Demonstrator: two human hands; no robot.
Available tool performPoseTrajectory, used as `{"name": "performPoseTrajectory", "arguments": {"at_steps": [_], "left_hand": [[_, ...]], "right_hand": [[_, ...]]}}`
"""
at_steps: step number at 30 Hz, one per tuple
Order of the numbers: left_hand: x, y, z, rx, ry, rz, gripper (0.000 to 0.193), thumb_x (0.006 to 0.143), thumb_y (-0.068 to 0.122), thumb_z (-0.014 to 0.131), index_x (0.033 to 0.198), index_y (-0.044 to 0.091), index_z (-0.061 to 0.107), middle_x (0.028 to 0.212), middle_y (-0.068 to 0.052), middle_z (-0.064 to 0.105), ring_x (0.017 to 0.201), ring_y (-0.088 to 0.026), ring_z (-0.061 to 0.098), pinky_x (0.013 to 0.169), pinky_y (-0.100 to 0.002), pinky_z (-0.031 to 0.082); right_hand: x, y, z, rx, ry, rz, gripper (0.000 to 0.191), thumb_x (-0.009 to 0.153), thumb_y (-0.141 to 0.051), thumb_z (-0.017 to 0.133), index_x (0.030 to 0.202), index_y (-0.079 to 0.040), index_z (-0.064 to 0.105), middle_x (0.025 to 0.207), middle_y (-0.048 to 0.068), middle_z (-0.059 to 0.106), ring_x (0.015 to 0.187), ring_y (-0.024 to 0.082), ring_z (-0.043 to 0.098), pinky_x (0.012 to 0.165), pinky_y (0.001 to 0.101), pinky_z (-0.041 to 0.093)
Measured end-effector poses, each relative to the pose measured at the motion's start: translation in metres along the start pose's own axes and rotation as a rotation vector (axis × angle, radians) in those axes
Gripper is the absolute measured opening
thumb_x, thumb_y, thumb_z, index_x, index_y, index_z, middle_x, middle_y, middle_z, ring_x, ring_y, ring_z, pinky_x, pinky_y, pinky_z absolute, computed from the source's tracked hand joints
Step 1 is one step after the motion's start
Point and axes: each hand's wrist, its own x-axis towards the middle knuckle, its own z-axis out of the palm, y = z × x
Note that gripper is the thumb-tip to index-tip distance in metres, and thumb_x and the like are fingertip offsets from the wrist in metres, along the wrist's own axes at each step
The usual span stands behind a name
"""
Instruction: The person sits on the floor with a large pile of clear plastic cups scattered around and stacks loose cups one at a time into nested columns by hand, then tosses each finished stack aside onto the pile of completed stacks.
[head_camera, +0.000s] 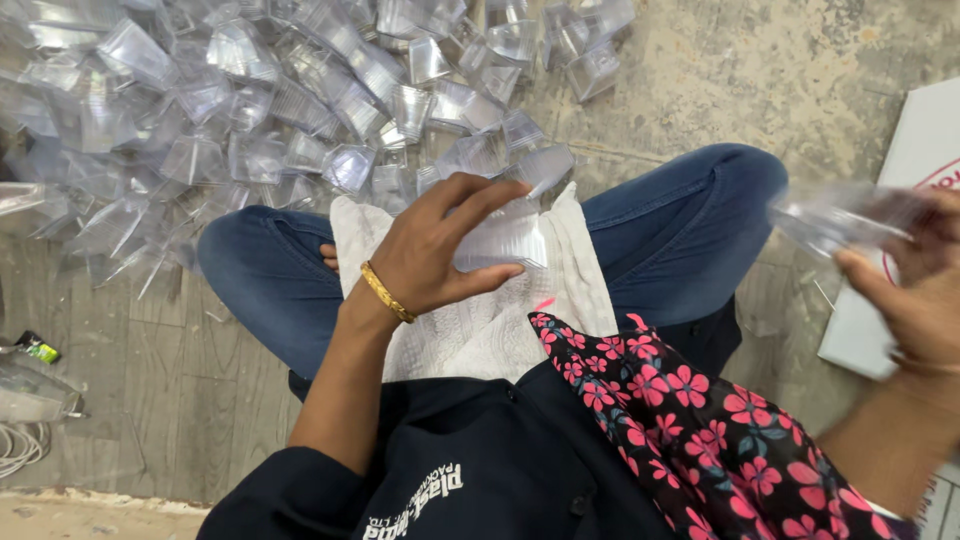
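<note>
While the person sits cross-legged on the floor (760, 70), the left hand (440, 250) hangs over the lap with its fingers (490, 195) curled around a small stack of clear plastic cups (500, 242). The thumb presses the near edge of the stack and the fingertips hook over the far side, so the cups are held just above a white cloth (480, 320) spread across the knees. A gold bangle (387, 292) sits on that wrist.

Off to the right, the right hand (915, 290) is raised near the edge of view, and its fingers (860, 272) grip another clear plastic piece (840, 215). That piece is blurred, so its exact shape cannot be made out. It is held well apart from the stack in the left hand, just in front of a white cardboard box (930, 150) lying on the floor.

Beyond the knees, a big heap of loose clear cups (250, 100) covers the floor, the nearest ones touching the blue jeans (690, 210) and the far edge of the cloth. A black scarf with pink flowers (700, 420) drapes down over the dark shirt (480, 460).
</note>
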Motion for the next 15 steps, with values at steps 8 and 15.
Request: {"name": "performPoseTrajectory", "arguments": {"at_steps": [8,15], "left_hand": [[0.016,-0.004,0.012,-0.040,-0.012,0.034,0.071,0.086,0.038,0.084,0.145,0.013,0.054,0.125,-0.013,0.062,0.112,-0.033,0.064,0.094,-0.042,0.054],[0.013,-0.004,0.006,-0.035,-0.014,-0.005,0.072,0.084,0.037,0.084,0.145,0.013,0.054,0.125,-0.014,0.063,0.111,-0.033,0.065,0.094,-0.042,0.055]], "right_hand": [[-0.073,0.089,-0.059,-1.078,-0.369,0.672,0.075,0.064,-0.043,0.094,0.127,-0.008,0.070,0.113,0.014,0.075,0.102,0.030,0.072,0.090,0.0417,0.057],[-0.009,-0.021,0.038,-0.381,0.203,-0.039,0.068,0.080,-0.011,0.092,0.138,-0.001,0.058,0.139,0.011,0.053,0.127,0.022,0.063,0.111,0.0359,0.058]]}}
